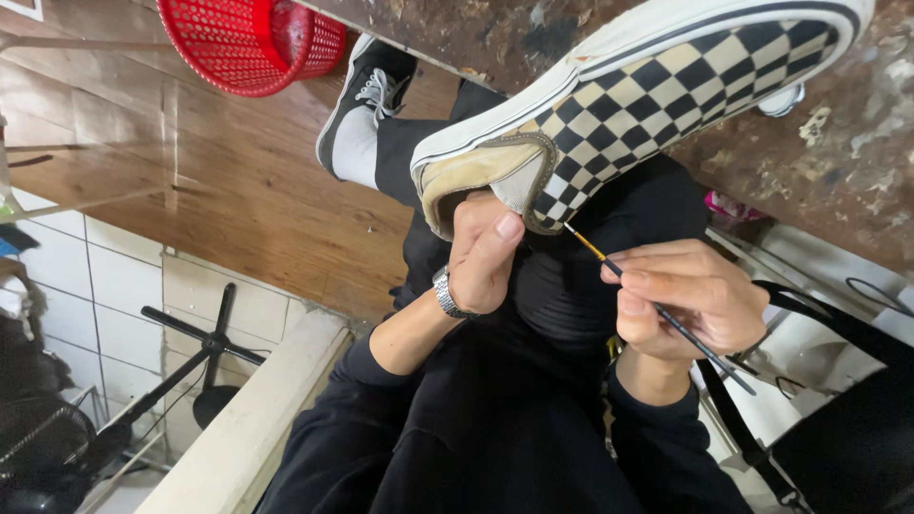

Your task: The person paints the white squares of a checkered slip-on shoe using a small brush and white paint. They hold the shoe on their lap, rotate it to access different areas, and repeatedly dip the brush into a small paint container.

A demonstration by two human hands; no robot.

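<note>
A person holds a checkered slip-on shoe by its heel opening and points a thin paintbrush at its side.

The left hand is closed on the heel end of the shoe, with the thumb lying along the edge of the opening and a metal wristwatch on the wrist just below. The right hand, below and to the right of the shoe's heel, pinches the paintbrush between thumb and fingers; the brush tip is just beside the black-and-white checks near the heel, and I cannot tell if it touches them. The shoe's toe lies over a stained worktable. A red plastic basket stands on the wooden floor, well apart from the shoe, to its left.
</note>
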